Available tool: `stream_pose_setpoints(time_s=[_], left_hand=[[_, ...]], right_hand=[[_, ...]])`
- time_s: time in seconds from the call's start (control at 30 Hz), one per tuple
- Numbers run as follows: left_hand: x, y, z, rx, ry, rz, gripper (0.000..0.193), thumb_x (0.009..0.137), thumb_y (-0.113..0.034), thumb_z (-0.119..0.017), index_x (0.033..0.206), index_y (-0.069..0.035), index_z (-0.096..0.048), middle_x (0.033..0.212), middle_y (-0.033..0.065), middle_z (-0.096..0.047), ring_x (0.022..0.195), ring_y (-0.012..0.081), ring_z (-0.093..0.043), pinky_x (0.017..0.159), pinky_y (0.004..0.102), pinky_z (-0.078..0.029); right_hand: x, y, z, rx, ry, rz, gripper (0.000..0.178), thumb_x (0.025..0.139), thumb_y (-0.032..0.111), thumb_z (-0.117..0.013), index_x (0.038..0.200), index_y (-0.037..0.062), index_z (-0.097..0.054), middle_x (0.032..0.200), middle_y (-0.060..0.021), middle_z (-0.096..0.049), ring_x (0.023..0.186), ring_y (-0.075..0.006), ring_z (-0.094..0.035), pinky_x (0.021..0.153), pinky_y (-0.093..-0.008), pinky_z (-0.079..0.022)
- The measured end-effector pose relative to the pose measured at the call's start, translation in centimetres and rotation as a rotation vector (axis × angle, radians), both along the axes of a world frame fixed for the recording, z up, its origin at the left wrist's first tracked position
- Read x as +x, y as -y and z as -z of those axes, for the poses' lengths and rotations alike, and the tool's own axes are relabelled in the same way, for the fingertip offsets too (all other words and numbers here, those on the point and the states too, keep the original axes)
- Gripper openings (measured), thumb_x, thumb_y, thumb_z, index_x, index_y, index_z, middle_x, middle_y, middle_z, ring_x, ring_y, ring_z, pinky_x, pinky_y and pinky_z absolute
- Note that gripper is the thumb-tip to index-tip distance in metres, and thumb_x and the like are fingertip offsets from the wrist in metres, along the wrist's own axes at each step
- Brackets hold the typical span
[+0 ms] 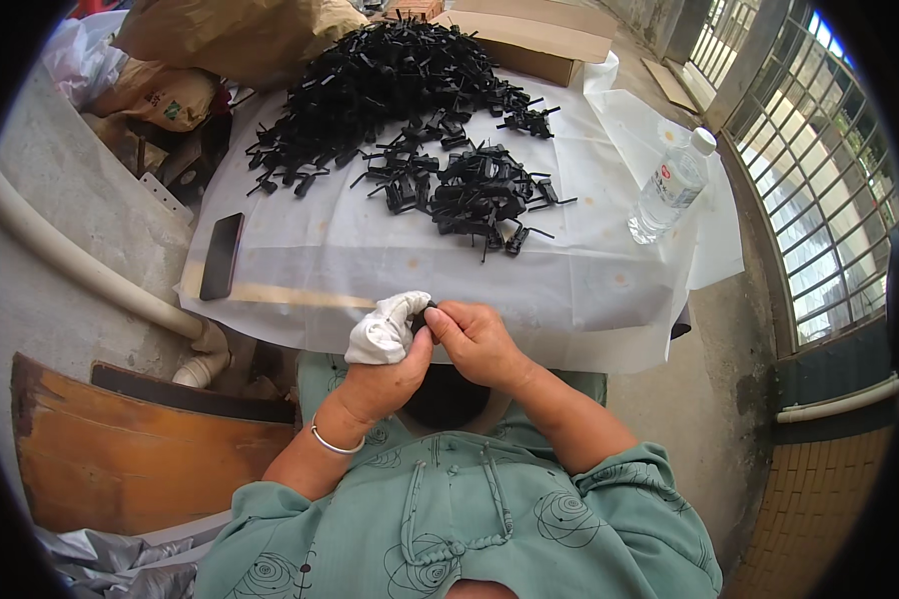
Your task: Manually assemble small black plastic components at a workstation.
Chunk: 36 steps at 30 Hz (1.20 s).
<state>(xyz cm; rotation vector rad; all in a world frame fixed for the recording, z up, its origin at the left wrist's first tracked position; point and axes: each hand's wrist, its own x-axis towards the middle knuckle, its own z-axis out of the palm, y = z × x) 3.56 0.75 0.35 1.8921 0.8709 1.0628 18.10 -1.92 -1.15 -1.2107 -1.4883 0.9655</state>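
Both hands meet in front of me at the table's near edge. White cloth (pixel 378 334), perhaps a glove, covers the fingers of my left hand (pixel 388 384), while its thumb is bare. Between the two hands shows a small black part (pixel 425 315), mostly hidden by the fingers. My right hand (pixel 477 344), bare, pinches at the same part with thumb and forefinger. Farther off on the table lies a large heap of black plastic parts (pixel 380 90) with thin stems. A smaller cluster of them (pixel 484 190) lies nearer to me.
White plastic sheeting (pixel 310 245) covers the table. A dark phone (pixel 222 257) lies at its left edge. On the right stands a clear water bottle (pixel 669 190). Behind the heap are an open cardboard box (pixel 529 40) and a brown paper bag (pixel 230 40). A barred window (pixel 824 180) is at right.
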Motion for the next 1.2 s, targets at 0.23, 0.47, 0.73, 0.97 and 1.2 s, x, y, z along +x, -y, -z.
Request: stream_pose_setpoints(time_s=[0.23, 0.47, 0.73, 0.97, 1.2], left_hand=[[-0.8, -1.0, 0.3, -0.486, 0.336, 0.175, 0.026, 0.087, -0.005, -0.052, 0.11, -0.003, -0.042, 0.085, 0.0015, -0.053, 0.068, 0.0081, -0.048, 0.062, 0.0205, -0.043], [-0.4, -0.6, -0.6, -0.498, 0.172, 0.172, 0.025, 0.09, -0.006, -0.041, 0.115, -0.003, -0.04, 0.084, 0.0015, -0.053, 0.057, 0.0037, -0.038, 0.05, 0.0179, -0.035], [-0.5, -0.2, -1.0, -0.667, 0.225, 0.376, 0.026, 0.087, -0.007, -0.043, 0.113, -0.004, -0.042, 0.078, 0.0006, -0.045, 0.054, 0.0036, -0.036, 0.048, 0.0177, -0.031], [0.1, -0.4, -0.7, -0.196, -0.172, 0.197, 0.023, 0.082, -0.003, -0.043, 0.105, -0.002, -0.047, 0.091, 0.0107, -0.053, 0.082, 0.0204, -0.051, 0.076, 0.0298, -0.043], [-0.3, -0.4, -2.0, -0.338, -0.239, 0.219, 0.027, 0.08, -0.007, -0.049, 0.106, 0.0, -0.049, 0.094, 0.0153, -0.056, 0.089, 0.0291, -0.053, 0.079, 0.0345, -0.043]], right_hand=[[1.9, 0.4, -1.4, -0.108, 0.201, -0.012, 0.015, 0.086, 0.016, -0.058, 0.084, 0.0021, -0.061, 0.066, -0.0055, -0.057, 0.058, -0.0092, -0.049, 0.054, -0.026, -0.042], [2.7, 0.5, -0.5, 0.252, 0.186, -0.019, 0.011, 0.077, 0.01, -0.066, 0.083, 0.002, -0.064, 0.068, -0.0086, -0.059, 0.056, -0.015, -0.052, 0.054, -0.0269, -0.043], [1.9, 0.6, -1.9, -0.037, -0.01, -0.021, 0.019, 0.085, 0.015, -0.06, 0.074, 0.0008, -0.056, 0.058, -0.0036, -0.046, 0.054, -0.0115, -0.04, 0.05, -0.0269, -0.037], [1.5, 0.5, -1.0, 0.123, 0.143, -0.084, 0.026, 0.091, 0.018, -0.049, 0.072, -0.0003, -0.053, 0.058, -0.0094, -0.049, 0.054, -0.017, -0.041, 0.053, -0.03, -0.039], [2.8, 0.2, -1.0, 0.027, 0.216, -0.034, 0.025, 0.087, 0.02, -0.052, 0.074, -0.0002, -0.056, 0.066, -0.0181, -0.056, 0.058, -0.033, -0.052, 0.056, -0.0382, -0.042]])
